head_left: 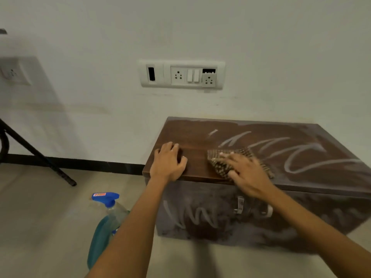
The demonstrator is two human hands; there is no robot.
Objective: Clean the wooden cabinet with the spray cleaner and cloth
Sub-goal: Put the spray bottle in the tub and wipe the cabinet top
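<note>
**Wiping the cabinet top**

Presses straight, spread fingers (225, 157) of the right hand (248, 174) flat on the woven cloth (215, 167), gripping nothing, near the front edge of the wooden cabinet (261, 137) top. Rests the left hand (168, 163), relaxed and empty, at the front-left corner. Leaves the spray cleaner (108, 219) standing on the floor (50, 207), left of the cabinet. Risks skidding the unpinched cloth over the front edge, smearing the white streaks (301, 157), or toppling the spray cleaner with the left forearm (130, 227).

Cloth (239, 163) on cabinet (261, 217); spray bottle (106, 223) left.
</note>
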